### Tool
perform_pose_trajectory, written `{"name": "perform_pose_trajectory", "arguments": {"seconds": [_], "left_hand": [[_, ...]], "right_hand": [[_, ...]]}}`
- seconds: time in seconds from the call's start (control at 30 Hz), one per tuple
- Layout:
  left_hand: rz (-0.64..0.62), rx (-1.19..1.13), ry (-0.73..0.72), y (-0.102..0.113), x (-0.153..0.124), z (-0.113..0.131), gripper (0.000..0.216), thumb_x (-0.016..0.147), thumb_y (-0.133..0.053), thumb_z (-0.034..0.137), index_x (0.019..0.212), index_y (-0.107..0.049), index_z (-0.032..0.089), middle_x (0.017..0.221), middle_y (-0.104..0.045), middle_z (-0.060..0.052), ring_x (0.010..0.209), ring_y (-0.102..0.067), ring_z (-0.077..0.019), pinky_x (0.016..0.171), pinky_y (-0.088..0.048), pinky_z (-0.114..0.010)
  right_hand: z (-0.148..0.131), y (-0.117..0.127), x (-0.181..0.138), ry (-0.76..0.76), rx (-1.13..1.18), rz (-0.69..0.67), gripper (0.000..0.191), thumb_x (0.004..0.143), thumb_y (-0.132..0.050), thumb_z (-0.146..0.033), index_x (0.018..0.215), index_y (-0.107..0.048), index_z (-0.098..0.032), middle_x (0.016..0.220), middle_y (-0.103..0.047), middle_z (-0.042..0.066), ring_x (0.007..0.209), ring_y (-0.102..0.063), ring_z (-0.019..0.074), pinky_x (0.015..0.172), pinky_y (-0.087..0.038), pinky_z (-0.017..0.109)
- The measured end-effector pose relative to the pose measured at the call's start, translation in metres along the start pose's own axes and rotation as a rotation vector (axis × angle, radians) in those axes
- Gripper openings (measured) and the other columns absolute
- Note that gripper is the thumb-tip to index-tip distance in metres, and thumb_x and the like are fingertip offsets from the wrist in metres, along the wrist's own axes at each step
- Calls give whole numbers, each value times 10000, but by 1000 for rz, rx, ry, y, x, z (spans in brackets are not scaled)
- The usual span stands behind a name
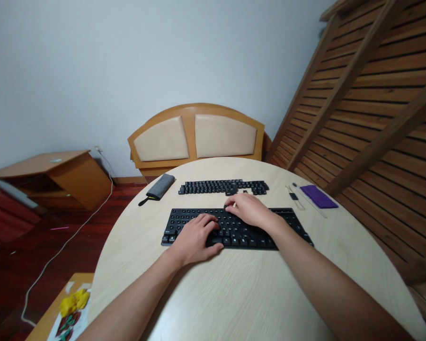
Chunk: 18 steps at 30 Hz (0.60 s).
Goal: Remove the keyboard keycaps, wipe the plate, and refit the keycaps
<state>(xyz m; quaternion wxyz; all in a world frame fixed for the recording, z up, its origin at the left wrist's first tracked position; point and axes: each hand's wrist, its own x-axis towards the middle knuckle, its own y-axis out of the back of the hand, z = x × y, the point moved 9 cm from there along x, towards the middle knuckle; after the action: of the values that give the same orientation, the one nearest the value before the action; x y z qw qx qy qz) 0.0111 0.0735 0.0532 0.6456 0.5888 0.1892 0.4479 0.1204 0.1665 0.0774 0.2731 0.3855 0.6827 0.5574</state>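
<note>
A black keyboard [195,214] lies on the round table, many of its key positions bare and the front row fitted with keycaps. My left hand [198,239] rests on its left half, fingers loosely spread, with the thumb along the front edge. At the keyboard's back edge, the thumb and fingers of my right hand [248,209] pinch a small black keycap [226,206], partly covered by the fingertips. Behind the keyboard, loose black keycaps [209,187] are laid out in rows, with a gap near my right hand.
On the pale round table [213,293] a grey pouch [161,186] lies at left. A purple cloth [319,196], a wire tool [295,197] and a thin brush [310,201] lie at right. A headboard [191,111] stands behind; slatted wood [369,94] leans at right.
</note>
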Motion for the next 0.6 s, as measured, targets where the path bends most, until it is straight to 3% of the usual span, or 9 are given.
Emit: {"name": "perform_pose_trajectory", "arguments": {"seconds": [0.2, 0.6], "left_hand": [[-17, 8, 5, 0, 0, 2, 320, 828, -689, 388, 1072, -606, 197, 1256, -622, -99, 1186, -562, -297, 1008, -501, -472], [2, 0, 1, 1, 0, 1, 325, 830, -684, 395, 1086, -612, 208, 1253, -624, -96, 1192, -566, -301, 1015, -503, -477]], "right_hand": [[-9, -1, -35, 111, 175, -233, 221, 896, -615, -302, 1025, -783, -235, 1000, -791, 40, 902, -711, 201, 762, -481, 254], [-20, -11, -38, 125, 80, -296, 225, 867, -615, -273, 1003, -792, -255, 997, -792, 40, 935, -714, 220, 813, -485, 276]]}}
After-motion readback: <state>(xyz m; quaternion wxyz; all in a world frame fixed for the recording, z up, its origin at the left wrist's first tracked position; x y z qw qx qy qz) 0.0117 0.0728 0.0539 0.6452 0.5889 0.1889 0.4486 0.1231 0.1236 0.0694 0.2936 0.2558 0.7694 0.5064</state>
